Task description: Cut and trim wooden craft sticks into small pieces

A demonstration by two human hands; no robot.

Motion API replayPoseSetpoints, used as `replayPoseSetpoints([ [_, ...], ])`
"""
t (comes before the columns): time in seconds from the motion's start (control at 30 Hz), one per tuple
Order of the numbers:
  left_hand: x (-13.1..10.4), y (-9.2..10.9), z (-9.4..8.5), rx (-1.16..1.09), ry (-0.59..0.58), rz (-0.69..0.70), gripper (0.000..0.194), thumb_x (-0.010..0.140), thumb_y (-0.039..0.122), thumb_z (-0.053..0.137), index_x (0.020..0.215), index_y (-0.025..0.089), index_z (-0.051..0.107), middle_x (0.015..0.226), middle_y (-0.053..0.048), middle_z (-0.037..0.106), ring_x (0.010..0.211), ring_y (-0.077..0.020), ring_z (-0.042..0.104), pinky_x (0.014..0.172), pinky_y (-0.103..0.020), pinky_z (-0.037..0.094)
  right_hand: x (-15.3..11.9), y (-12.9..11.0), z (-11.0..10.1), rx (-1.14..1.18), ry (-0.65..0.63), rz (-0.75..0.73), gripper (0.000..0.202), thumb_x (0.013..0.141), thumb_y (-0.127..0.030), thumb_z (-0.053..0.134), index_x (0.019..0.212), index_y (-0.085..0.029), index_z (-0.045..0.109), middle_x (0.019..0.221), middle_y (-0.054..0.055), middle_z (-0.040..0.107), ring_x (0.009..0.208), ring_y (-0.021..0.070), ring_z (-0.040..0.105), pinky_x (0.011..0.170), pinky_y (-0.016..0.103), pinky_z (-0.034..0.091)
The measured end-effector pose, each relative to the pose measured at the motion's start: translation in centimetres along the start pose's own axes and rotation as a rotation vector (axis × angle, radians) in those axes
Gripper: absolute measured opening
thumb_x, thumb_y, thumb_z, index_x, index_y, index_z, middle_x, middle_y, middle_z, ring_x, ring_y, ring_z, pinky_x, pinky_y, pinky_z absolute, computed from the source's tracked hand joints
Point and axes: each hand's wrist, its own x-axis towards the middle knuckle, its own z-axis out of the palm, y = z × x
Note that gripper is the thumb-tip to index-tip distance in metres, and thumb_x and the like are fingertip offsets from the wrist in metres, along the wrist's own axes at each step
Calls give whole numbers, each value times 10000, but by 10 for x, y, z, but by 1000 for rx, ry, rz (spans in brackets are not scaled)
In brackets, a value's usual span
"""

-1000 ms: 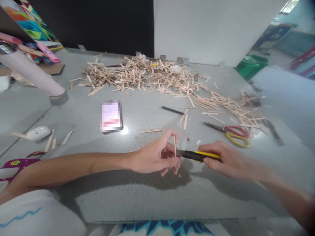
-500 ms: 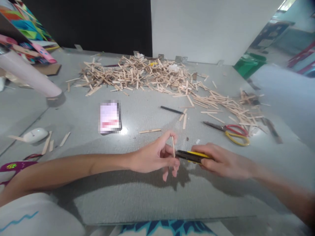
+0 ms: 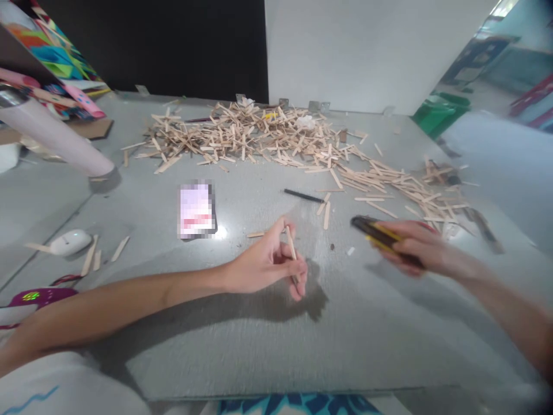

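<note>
A thin wooden stick (image 3: 291,244) is held between the thumb and fingers of my left hand (image 3: 270,259), just above the grey table (image 3: 242,346). Off to the right, my right hand (image 3: 419,248) is wrapped round a black and yellow utility knife (image 3: 382,235), its front end pointing up and left, apart from the stick. Behind the knife, scissors (image 3: 425,225) are mostly covered, with only a bit of red handle showing. A black pen-like rod (image 3: 303,196) lies on the table beyond my hands, touching or close to short sticks (image 3: 327,213).
A large heap of wooden sticks (image 3: 242,135) spreads across the back and right. A pixelated pink and white object (image 3: 196,210) lies left of centre. Further left are a white mouse (image 3: 70,242), loose sticks and a pale cylinder (image 3: 64,138). A green bin (image 3: 440,112) stands at the back right.
My right hand has moved the knife up and right, away from the stick, and now covers most of the scissors. My left hand has shifted slightly left and up, with the stick more tilted.
</note>
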Motion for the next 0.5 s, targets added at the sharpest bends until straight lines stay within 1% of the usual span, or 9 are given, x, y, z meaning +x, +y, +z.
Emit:
replayPoseSetpoints([
  [0.03, 0, 1, -1, 6, 13, 9, 465, 1087, 318, 735, 1137, 293, 273, 852, 22, 765, 722, -175, 789, 647, -300, 670, 2, 3, -10, -6, 60, -23, 216, 1019, -439, 595, 1072, -230, 612, 727, -30, 555, 433, 125, 437, 407, 280, 349],
  [0.07, 1, 1, -2, 16, 24, 15, 455, 1091, 343, 729, 1152, 290, 282, 854, 18, 767, 723, -178, 791, 661, -315, 674, 4, 5, -17, -73, 93, -22, 190, 1041, -423, 567, 1056, -235, 593, 744, -23, 574, 455, 134, 468, 440, 291, 380],
  [0.1, 2, 0, -3, 32, 35, 18, 432, 1102, 379, 710, 1173, 286, 294, 858, 11, 770, 727, -186, 795, 674, -332, 678, 8, 5, -20, -202, 148, -30, 170, 1063, -399, 542, 1022, -238, 580, 741, -18, 588, 493, 147, 506, 492, 300, 415],
  [0.17, 5, -1, -5, 92, 78, 31, 342, 1141, 451, 624, 1192, 269, 339, 859, -14, 786, 733, -194, 800, 700, -351, 673, 15, 6, -18, -546, 244, -59, 151, 1082, -359, 532, 1023, -234, 594, 776, 10, 653, 630, 194, 615, 635, 328, 477],
  [0.23, 6, -2, -8, 178, 136, 41, 285, 1169, 492, 541, 1121, 238, 422, 875, -61, 814, 745, -194, 801, 705, -336, 647, 23, 9, -6, -826, 308, -109, 166, 1092, -349, 533, 1126, -221, 633, 923, 59, 731, 812, 252, 698, 760, 366, 500],
  [0.33, 7, 0, -14, 382, 215, 63, 357, 1164, 488, 554, 970, 189, 569, 979, -116, 845, 865, -190, 801, 756, -302, 596, 33, 18, 14, -975, 271, -201, 274, 1107, -335, 532, 1332, -213, 629, 1184, 110, 751, 1046, 306, 738, 895, 411, 530],
  [0.4, 7, 3, -17, 561, 257, 118, 353, 1122, 465, 651, 933, 169, 692, 997, -94, 836, 908, -171, 766, 784, -275, 558, 40, 22, 23, -1030, 252, -283, 317, 1094, -293, 542, 1389, -215, 629, 1248, 123, 736, 1126, 318, 730, 953, 432, 546],
  [0.47, 7, 7, -17, 672, 286, 151, 330, 1080, 446, 722, 907, 169, 767, 881, -50, 798, 778, -128, 690, 704, -239, 508, 45, 22, 27, -1089, 229, -358, 338, 1092, -286, 547, 1409, -222, 647, 1254, 130, 723, 1140, 325, 718, 981, 456, 561],
  [0.5, 6, 10, -17, 673, 296, 140, 333, 1071, 447, 730, 894, 168, 774, 792, -28, 760, 688, -110, 637, 638, -226, 476, 47, 21, 25, -1109, 209, -389, 346, 1095, -312, 560, 1418, -231, 656, 1271, 133, 714, 1153, 329, 710, 997, 470, 566],
])
